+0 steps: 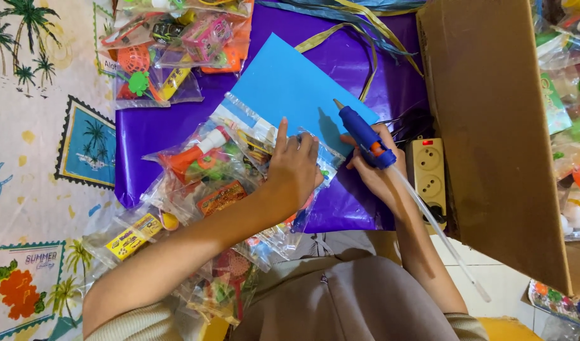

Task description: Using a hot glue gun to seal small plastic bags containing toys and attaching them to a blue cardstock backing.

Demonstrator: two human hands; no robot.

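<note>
My right hand [379, 173] grips a blue glue gun [364, 136], its nozzle pointing up-left over a light blue paper card [296, 82]. A translucent glue stick [438, 230] trails from the gun's back toward me. My left hand [293, 167] presses down on a clear plastic toy packet [252, 136], index finger stretched up to the card's lower edge. The card and the packet lie on a purple sheet [365, 57].
More clear packets of colourful toys [195, 196] lie under my left forearm, and others [176, 44] at the top. A cream power strip [429, 170] sits right of the gun. A cardboard box flap [498, 126] fills the right. Ribbons [365, 25] lie at top.
</note>
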